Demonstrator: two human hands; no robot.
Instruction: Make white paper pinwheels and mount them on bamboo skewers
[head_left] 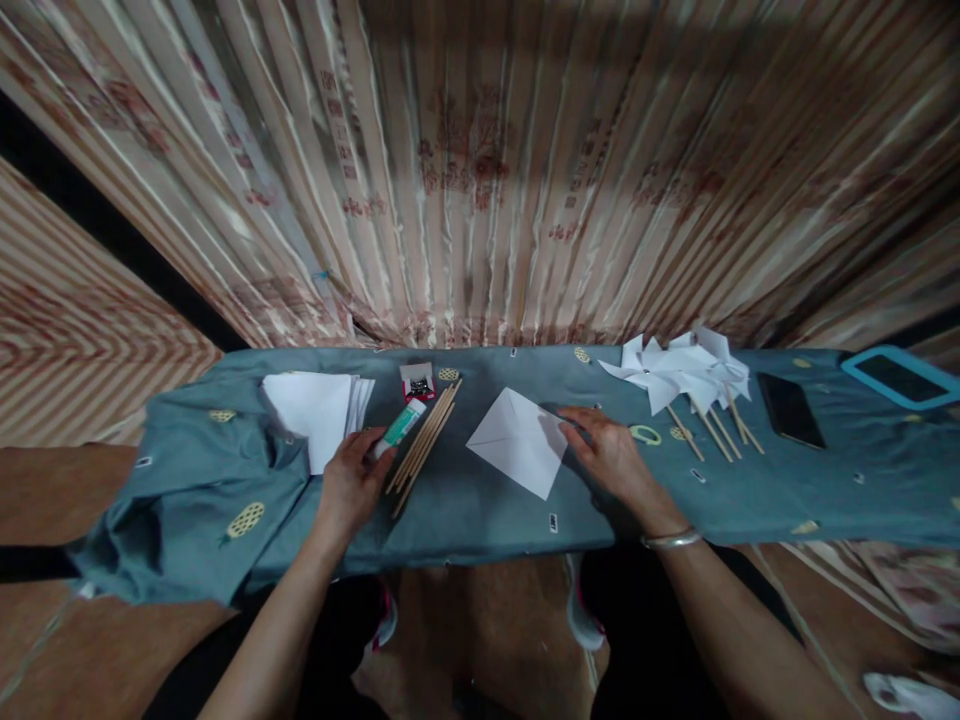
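A green and white glue stick (401,425) is in my left hand (355,472), its fingers closed around the lower end. This hand is just above the cloth, between a stack of white paper (315,410) and a bundle of thin wooden sticks (431,435). In front of me lies a white square sheet of paper (517,442), turned like a diamond, with crease lines across it. My right hand (606,455) has its thumb and forefinger closed at the sheet's right corner. A small open box (417,380) with dark metal bits stands behind the sticks.
Several white paper pinwheels (682,368) on sticks lie at the right, near a green ring (646,435). Beyond them are a dark phone (791,410) and a blue-framed tablet (904,377). A grey-green cloth (480,530) covers the narrow table; a patterned curtain (480,200) hangs behind.
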